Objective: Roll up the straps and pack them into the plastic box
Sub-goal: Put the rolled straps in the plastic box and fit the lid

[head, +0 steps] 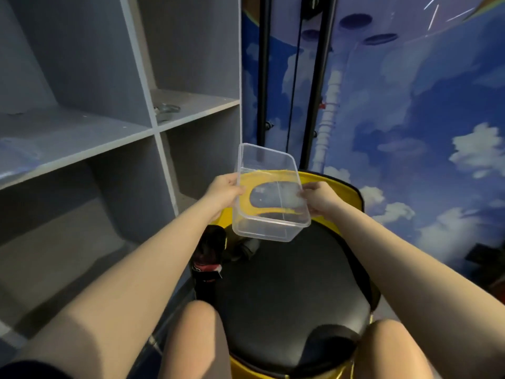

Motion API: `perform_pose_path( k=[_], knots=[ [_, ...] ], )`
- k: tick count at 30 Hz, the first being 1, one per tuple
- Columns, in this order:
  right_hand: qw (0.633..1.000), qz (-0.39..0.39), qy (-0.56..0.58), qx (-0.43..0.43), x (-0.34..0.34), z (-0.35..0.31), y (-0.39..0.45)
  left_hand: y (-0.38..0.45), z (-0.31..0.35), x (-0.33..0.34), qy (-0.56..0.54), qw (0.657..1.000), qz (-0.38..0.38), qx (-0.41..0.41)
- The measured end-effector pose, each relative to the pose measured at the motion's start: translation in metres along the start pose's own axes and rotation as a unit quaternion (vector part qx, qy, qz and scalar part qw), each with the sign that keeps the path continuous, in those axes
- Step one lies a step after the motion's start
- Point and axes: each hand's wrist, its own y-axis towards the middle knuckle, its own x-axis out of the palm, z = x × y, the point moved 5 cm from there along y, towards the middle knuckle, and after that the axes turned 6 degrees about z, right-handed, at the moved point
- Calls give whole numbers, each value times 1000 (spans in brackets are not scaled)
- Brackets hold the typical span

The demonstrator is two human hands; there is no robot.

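- Gripping the clear plastic box [269, 192] from both sides, the two hands hold it in the air above the chair [289, 283].
- The left hand [222, 194] has its fingers curled round the box's left wall, thumb on the outer face near the rim.
- The right hand [318, 198] pinches the right wall, fingers partly seen through the clear plastic.
- The box is tilted, its open mouth turned up and toward the person, its far end raised higher than the near end; nothing shows inside it.
- Through its walls the chair's yellow backrest [328, 179] can be seen.
- The chair has a black padded seat with a yellow shell, and stands just in front of the person's bare knees [202, 332].
- At the seat's left edge, below the left wrist, lies a dark bundle with red and white markings [209, 255]; whether it is a strap, I cannot tell.
- To the left stands a grey shelf unit [109, 127] with open compartments; a small metal object [166, 109] lies in an upper one.
- Behind the chair rise black poles [263, 77], and to the right a wall painted with blue sky and white clouds [423, 132].
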Motion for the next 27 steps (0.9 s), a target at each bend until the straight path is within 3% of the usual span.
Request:
perform_pose_path(
  k=[8,19,27],
  knots=[
    [997,35,-47,56,-19,80,12,14,-63,76,13,995,-65,-76],
    [984,19,-136,111,-4,164,29,21,-145,124,33,981,-51,-183],
    [978,-8,-138,155,15,210,33,20,-192,138,43,970,-68,-230]
  ],
)
